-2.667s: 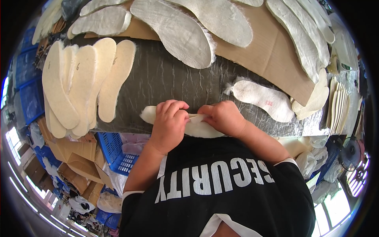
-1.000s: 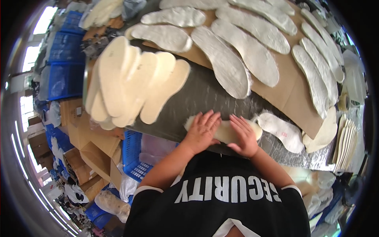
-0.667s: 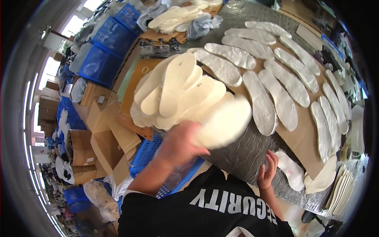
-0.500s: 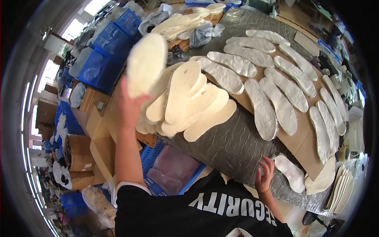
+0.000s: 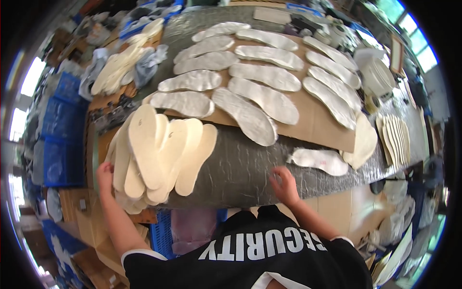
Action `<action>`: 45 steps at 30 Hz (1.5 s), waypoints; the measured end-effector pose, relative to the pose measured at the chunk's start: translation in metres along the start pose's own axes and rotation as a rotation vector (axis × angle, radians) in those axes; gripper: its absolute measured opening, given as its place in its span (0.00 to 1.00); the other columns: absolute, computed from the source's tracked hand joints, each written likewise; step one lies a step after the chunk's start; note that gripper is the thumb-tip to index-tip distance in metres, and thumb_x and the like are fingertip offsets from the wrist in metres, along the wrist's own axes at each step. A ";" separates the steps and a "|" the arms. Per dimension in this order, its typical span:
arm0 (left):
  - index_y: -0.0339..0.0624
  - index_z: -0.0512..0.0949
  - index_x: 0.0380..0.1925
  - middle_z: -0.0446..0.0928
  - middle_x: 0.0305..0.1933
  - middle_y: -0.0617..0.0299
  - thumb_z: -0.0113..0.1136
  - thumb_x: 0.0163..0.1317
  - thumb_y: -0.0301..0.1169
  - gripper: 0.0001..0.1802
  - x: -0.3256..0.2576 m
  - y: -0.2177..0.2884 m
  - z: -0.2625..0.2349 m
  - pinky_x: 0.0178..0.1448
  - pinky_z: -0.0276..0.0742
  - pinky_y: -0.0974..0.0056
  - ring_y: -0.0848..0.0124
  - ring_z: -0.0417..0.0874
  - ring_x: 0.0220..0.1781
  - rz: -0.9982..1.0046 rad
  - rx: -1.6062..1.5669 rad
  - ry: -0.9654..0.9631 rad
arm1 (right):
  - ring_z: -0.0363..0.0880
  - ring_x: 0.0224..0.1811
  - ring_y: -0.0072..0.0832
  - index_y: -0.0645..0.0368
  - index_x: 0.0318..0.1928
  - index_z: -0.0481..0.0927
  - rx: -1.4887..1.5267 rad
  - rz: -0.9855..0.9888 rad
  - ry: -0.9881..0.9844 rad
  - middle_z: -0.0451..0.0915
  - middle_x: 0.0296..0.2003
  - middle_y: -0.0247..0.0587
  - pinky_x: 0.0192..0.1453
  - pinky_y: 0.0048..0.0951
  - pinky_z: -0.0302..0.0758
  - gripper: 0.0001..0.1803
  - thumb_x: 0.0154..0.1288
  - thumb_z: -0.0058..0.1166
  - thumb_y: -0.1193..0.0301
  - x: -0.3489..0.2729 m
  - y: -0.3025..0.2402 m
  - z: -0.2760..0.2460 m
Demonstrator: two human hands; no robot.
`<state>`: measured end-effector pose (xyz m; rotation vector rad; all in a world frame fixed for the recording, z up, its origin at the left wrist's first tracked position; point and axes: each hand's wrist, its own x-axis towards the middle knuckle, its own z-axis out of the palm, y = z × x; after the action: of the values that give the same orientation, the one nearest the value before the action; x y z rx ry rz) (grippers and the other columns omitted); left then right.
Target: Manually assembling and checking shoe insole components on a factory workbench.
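A pile of cream, flat insoles (image 5: 166,154) lies fanned out at the left end of the dark, film-covered table (image 5: 231,178). My left hand (image 5: 105,178) is at the pile's left edge, its fingers bent against the side of the stack. Whether they grip an insole there, I cannot make out. Near the table's front edge, my right hand (image 5: 285,185) is open and empty, its fingers curved and apart. Just beyond it to the right lies a single white insole (image 5: 320,160) with a small red mark.
Rows of wrinkled white insoles (image 5: 264,98) lie on a cardboard sheet (image 5: 332,135). More cream insoles (image 5: 392,139) lean in a row at the right, near a white bucket (image 5: 378,72). Blue crates (image 5: 62,139) stand at the left; a blue basket (image 5: 161,233) sits below the table.
My left hand has come down from holding a cream insole in the air to the pile's left edge. The view has swung right. My right hand stays open near the front edge.
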<state>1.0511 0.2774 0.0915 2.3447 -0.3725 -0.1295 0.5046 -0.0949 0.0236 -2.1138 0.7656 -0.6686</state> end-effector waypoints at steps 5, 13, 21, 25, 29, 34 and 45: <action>0.31 0.78 0.45 0.81 0.40 0.56 0.52 0.66 0.26 0.12 -0.026 0.096 0.010 0.46 0.77 0.68 0.70 0.81 0.40 0.220 0.073 0.322 | 0.78 0.31 0.25 0.66 0.45 0.75 0.542 0.761 0.378 0.78 0.35 0.40 0.38 0.27 0.75 0.15 0.60 0.58 0.70 0.079 0.037 0.024; 0.35 0.77 0.38 0.78 0.39 0.55 0.56 0.62 0.22 0.05 -0.157 0.222 0.159 0.50 0.74 0.64 0.63 0.79 0.42 0.659 -0.079 -0.196 | 0.70 0.21 0.17 0.57 0.32 0.76 0.900 0.778 0.339 0.74 0.23 0.28 0.24 0.19 0.64 0.03 0.61 0.56 0.72 0.087 -0.009 0.007; 0.41 0.75 0.44 0.70 0.56 0.57 0.62 0.47 0.20 0.21 -0.228 0.276 0.274 0.62 0.66 0.54 0.57 0.71 0.60 1.210 0.034 -0.476 | 0.69 0.21 0.16 0.56 0.29 0.76 1.002 0.990 0.176 0.72 0.21 0.27 0.24 0.19 0.64 0.03 0.56 0.56 0.73 -0.040 0.005 -0.057; 0.37 0.77 0.41 0.74 0.52 0.56 0.52 0.48 0.17 0.18 -0.237 0.267 0.303 0.61 0.66 0.53 0.59 0.72 0.59 1.300 0.153 -0.628 | 0.69 0.23 0.17 0.57 0.29 0.75 0.699 0.923 0.227 0.71 0.22 0.26 0.28 0.20 0.67 0.03 0.56 0.56 0.76 -0.080 0.032 -0.066; 0.34 0.79 0.33 0.79 0.39 0.52 0.49 0.46 0.15 0.14 -0.251 0.253 0.309 0.53 0.72 0.55 0.53 0.76 0.48 1.002 0.104 -0.768 | 0.73 0.29 0.20 0.61 0.37 0.78 0.425 0.690 0.439 0.74 0.24 0.33 0.37 0.23 0.72 0.05 0.59 0.55 0.79 -0.085 0.057 -0.067; 0.34 0.78 0.27 0.76 0.32 0.51 0.49 0.50 0.16 0.08 -0.232 0.214 0.317 0.39 0.73 0.65 0.63 0.78 0.32 0.421 -0.057 -0.703 | 0.80 0.34 0.29 0.62 0.43 0.81 0.391 0.758 0.193 0.82 0.32 0.47 0.42 0.29 0.75 0.10 0.64 0.52 0.72 -0.076 0.054 -0.104; 0.35 0.70 0.19 0.73 0.28 0.47 0.48 0.43 0.17 0.03 -0.234 0.257 0.309 0.41 0.70 0.54 0.50 0.73 0.35 0.468 0.391 -0.674 | 0.70 0.52 0.43 0.59 0.39 0.77 -0.381 0.256 0.445 0.74 0.43 0.46 0.54 0.39 0.70 0.19 0.47 0.68 0.66 -0.022 0.136 -0.240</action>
<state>0.7072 -0.0324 0.0451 2.4548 -1.3642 -0.6745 0.2890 -0.2663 0.0450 -2.1646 1.4810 -0.9221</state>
